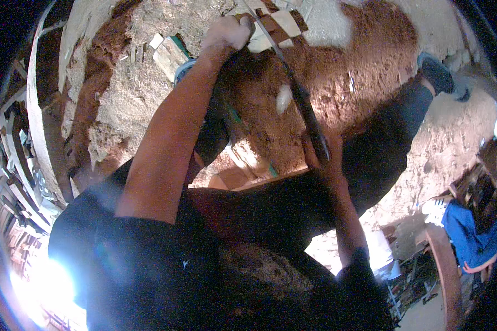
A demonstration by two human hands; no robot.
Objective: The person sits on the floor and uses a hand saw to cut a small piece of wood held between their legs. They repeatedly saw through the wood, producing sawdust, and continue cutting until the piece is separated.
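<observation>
My right hand [324,148] is wrapped round the thick lower end of a long, dark, narrow tool [299,99]. Its thin, blade-like part slants up and left to the top edge; the exact kind is not clear. At the upper middle, my left hand [229,33] is closed in a fist beside that thin part. Whatever the fist grips is hidden by its fingers. Pale and brown wood pieces [284,25] lie next to the left fist, with the blade crossing over them.
Reddish-brown dirt and sawdust [337,71] cover the ground. A wood block [170,58] lies beside my left foot. More wood [226,177] shows between my legs. My right foot [439,71] is stretched to the right. Stacked timber lines the left; blue cloth [469,231] shows at lower right.
</observation>
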